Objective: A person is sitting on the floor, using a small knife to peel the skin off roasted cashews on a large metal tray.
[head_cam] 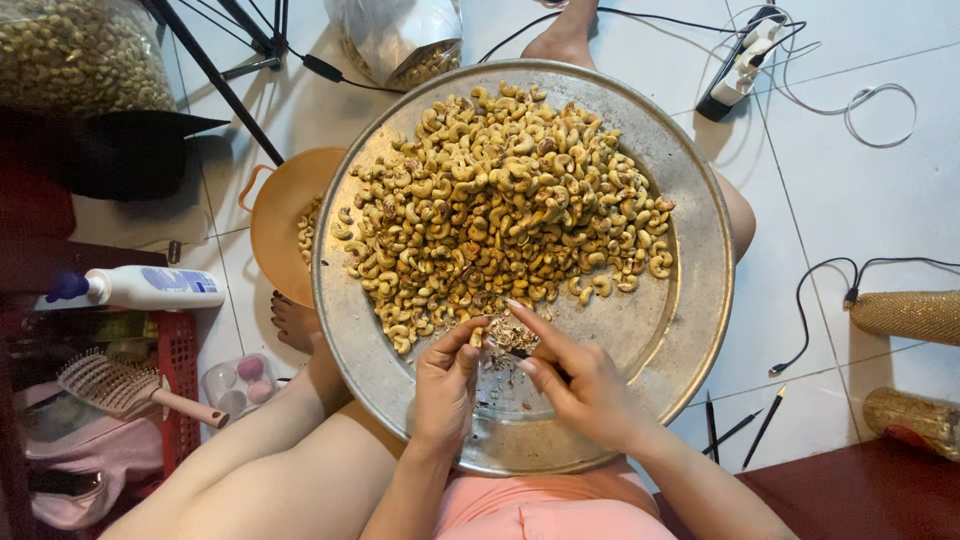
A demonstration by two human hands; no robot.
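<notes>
Your left hand is pinched shut on a cashew, thumb and forefinger pressed together around it just above the near part of the tray. Your right hand is closed around a small dark tool, its forefinger stretched out along it toward the nut; the tip of the tool sits right beside the cashew, though you cannot tell whether it touches. Both hands meet over a small heap of shells lying on the bare metal at the near edge of the nut pile. That pile of curled, yellow-brown nuts fills the far and middle part of the round metal tray, which rests across your lap as you sit on the tiled floor. To the left, partly under the tray's rim, an orange bowl holds a few more nuts. Farther left lie a white bottle with a blue cap and a hairbrush. To the right of the tray, three pencils lie on the floor, and a power strip with white cables sits at the far right.
</notes>
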